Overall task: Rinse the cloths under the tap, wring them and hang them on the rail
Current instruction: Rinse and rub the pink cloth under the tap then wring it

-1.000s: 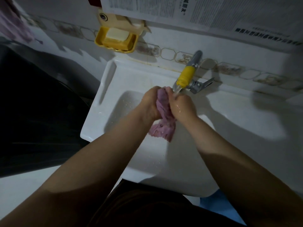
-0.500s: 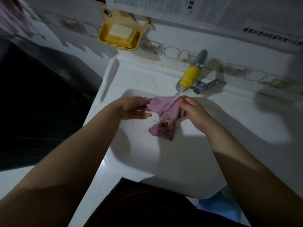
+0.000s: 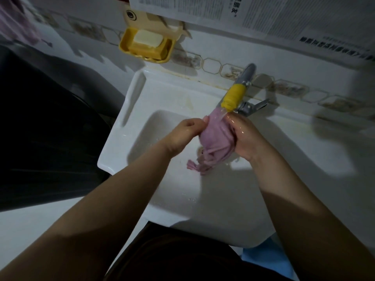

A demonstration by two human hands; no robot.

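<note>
While water runs from the tap (image 3: 234,96), the person holds a pink cloth (image 3: 215,138) directly beneath its yellow nozzle, above the basin of the sink (image 3: 129,118), so that the stream strikes the top of the bundle and drains down through the fabric. Left hand (image 3: 183,136): fingers curled shut on the cloth's left side, thumb pressed against the upper edge. Right hand (image 3: 246,138): fingers closed around the right side, close under the spout, wet and shining. With a hand on each side, the cloth is gathered into a loose vertical roll; this keeps it in the flow and, by my judgement, sets it up for twisting. The lower end hangs free in ragged folds over the bowl, apparently not touching the bottom, so run-off falls straight into the sink. Droplets dot the basin near the front rim. On the wall behind, a yellow soap dish (image 3: 146,46) with a pale bar sits clear of the splash, left of the tap. Printed paper (image 3: 263,15) covers the wall above. Another pinkish cloth (image 3: 14,21) hangs blurred at far left; no rail can be made out. Stage judged: rinsing, wringing and hanging not yet done.
</note>
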